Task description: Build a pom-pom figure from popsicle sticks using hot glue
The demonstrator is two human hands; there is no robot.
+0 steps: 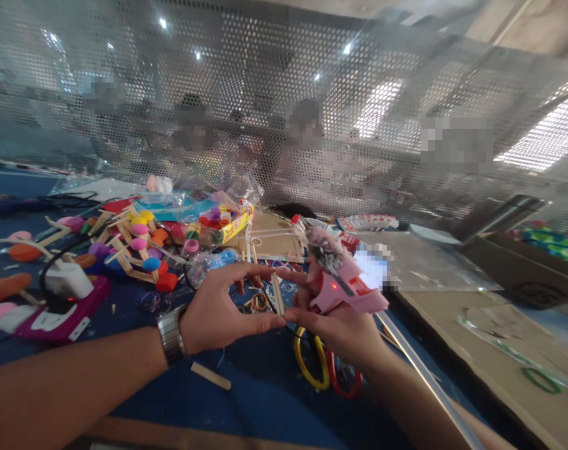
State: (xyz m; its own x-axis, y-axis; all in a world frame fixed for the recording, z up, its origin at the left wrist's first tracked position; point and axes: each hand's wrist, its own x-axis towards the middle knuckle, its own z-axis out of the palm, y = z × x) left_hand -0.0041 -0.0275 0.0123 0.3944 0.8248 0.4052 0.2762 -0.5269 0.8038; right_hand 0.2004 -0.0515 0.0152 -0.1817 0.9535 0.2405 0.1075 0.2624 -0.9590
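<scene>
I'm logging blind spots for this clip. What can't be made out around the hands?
Scissors: blades hidden under the right hand; only handles show, head view.
Glue gun: nozzle tip blurred, head view; a pixelated patch covers what lies beside it.
Wooden stick: lower end covered by fingers of the left hand.
People behind the perforated screen: blurred.

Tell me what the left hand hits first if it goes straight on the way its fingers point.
Probably the wooden stick that the left hand holds, then right behind it the right hand holding the pink glue gun.
</scene>
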